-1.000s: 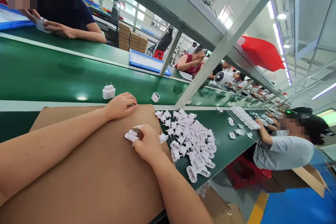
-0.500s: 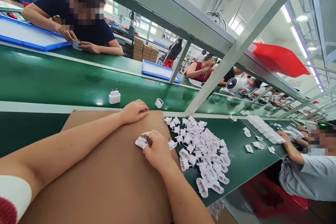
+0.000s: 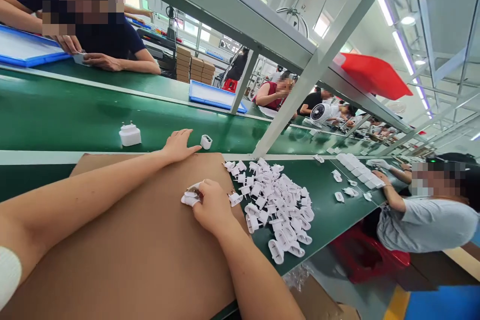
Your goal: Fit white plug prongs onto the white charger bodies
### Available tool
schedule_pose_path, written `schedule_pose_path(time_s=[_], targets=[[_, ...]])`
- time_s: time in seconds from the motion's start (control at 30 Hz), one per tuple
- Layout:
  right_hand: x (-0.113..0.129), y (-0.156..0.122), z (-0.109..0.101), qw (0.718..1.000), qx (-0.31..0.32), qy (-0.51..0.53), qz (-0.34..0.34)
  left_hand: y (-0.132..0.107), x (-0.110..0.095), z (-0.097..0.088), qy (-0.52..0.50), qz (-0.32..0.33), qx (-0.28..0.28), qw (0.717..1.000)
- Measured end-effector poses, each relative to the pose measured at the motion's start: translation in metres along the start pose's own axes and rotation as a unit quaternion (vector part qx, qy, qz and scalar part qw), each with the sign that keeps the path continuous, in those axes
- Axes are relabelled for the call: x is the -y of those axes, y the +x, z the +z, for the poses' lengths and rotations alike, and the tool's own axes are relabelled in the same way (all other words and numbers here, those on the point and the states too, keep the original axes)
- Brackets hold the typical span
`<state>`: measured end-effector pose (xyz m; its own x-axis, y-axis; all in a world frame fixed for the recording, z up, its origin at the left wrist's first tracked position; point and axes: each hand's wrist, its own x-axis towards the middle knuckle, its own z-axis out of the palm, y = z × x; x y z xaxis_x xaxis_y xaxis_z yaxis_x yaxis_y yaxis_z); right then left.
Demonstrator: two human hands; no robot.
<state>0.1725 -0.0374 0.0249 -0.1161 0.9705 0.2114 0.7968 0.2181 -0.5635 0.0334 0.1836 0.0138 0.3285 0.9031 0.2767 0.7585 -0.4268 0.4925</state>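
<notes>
My left hand (image 3: 181, 146) is stretched out over the far edge of the brown cardboard (image 3: 150, 240), fingers apart and holding nothing. Just right of its fingertips, a small white charger housing (image 3: 206, 142) lies on the green belt. Farther left on the belt stands a white plug charger (image 3: 129, 135) with its pins up. My right hand (image 3: 213, 207), above the cardboard, is closed on a white charger shell (image 3: 191, 195); the fingers partly hide it. Beside that hand, at the cardboard's right edge, spreads a pile of white charger shells (image 3: 277, 205).
A slanted metal post (image 3: 288, 105) rises beyond the pile. Across the belt (image 3: 75, 105) a person in dark clothes (image 3: 105, 35) works beside a blue-rimmed tray (image 3: 33, 50). On the right sits a co-worker in grey (image 3: 427, 220), near white pieces in rows (image 3: 360, 170).
My left hand has reached forward, its fingers spreading toward the small charger housing on the belt. My right hand keeps its shell. The whole view has shifted a little.
</notes>
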Motion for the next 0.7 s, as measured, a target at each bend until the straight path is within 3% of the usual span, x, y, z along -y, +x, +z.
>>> schedule_pose_path(time_s=[0.17, 0.3, 0.37, 0.5, 0.6, 0.7], targets=[[-0.006, -0.001, 0.004, 1.000, -0.019, 0.024, -0.003, 0.031, -0.017, -0.001, -0.029, 0.015, 0.061, 0.998], [-0.009, 0.001, 0.007, 0.987, -0.057, 0.148, 0.012, 0.022, -0.030, -0.014, -0.034, 0.019, 0.046, 0.998], [-0.008, 0.005, 0.005, 0.958, -0.083, 0.269, 0.057, 0.004, -0.037, -0.024, -0.035, 0.031, 0.030, 0.998], [-0.003, 0.009, -0.009, 0.851, -0.115, 0.496, 0.132, -0.055, -0.054, -0.040, -0.047, 0.064, 0.030, 0.996], [-0.001, 0.009, -0.017, 0.793, -0.109, 0.581, 0.149, -0.105, -0.060, -0.039, -0.070, 0.082, 0.066, 0.992], [-0.001, 0.008, -0.018, 0.754, -0.087, 0.621, 0.194, -0.140, -0.056, -0.031, -0.117, 0.117, 0.118, 0.979]])
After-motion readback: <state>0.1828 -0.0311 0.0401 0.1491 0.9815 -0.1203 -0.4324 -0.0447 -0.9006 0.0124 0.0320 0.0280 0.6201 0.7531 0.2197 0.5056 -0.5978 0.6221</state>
